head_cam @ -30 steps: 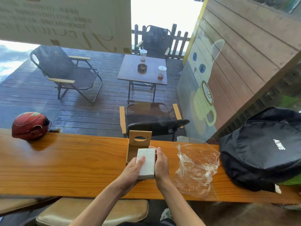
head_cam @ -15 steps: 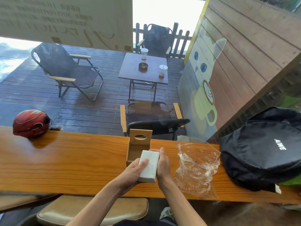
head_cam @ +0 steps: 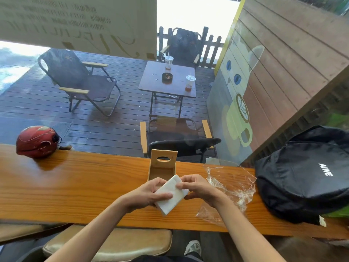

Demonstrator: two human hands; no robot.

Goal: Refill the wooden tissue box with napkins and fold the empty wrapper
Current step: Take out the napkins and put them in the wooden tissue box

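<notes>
Head view: we look down on both hands over the wooden counter [head_cam: 79,188].
Left hand [head_cam: 146,195]: we grip the napkin stack [head_cam: 171,195] at its near-left end, thumb lying across the top.
Right hand [head_cam: 198,188]: we pinch the stack's far-right end with our fingertips.
Stack axis: tilted, long axis from near-left to far-right, held just above the counter.
Wooden tissue box [head_cam: 162,167]: open, lid upright, straight beyond the stack and almost touching its far corner.
Judgement: the stack needs turning to line up with the box; both hands are equally near.
Empty wrapper [head_cam: 232,188]: crumpled, unfolded, just right of our right hand.
Black backpack [head_cam: 309,173]: farther right.
</notes>
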